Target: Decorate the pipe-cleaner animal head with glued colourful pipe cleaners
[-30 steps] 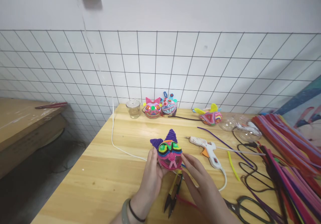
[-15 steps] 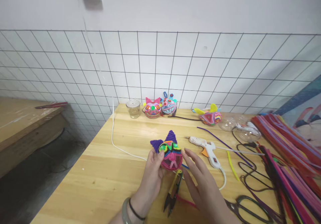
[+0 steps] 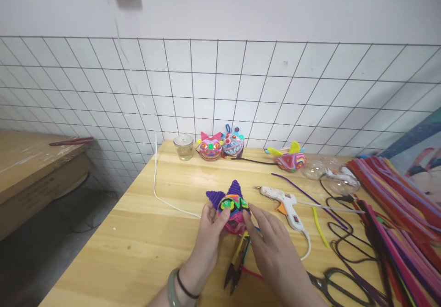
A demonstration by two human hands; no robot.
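A colourful pipe-cleaner cat-head craft (image 3: 231, 203) with purple ears sits just above the wooden table (image 3: 138, 233), held between both hands. My left hand (image 3: 208, 231) grips its left side, thumb up by the green eye. My right hand (image 3: 270, 242) has its fingers closed on the craft's right side and front, covering the lower pink part. Small thread snips (image 3: 237, 265) lie on the table under my hands.
A white glue gun (image 3: 284, 203) and its cord lie right of the craft. Three finished crafts (image 3: 210, 147) and a glass jar (image 3: 183, 147) stand at the wall. Pipe cleaners (image 3: 396, 201), clear half-spheres (image 3: 327, 171) and black scissors (image 3: 336, 286) fill the right side.
My right hand came away from the craft, then closed back on its right side. The craft tilted forward and sank lower, its pink mouth now covered by fingers.
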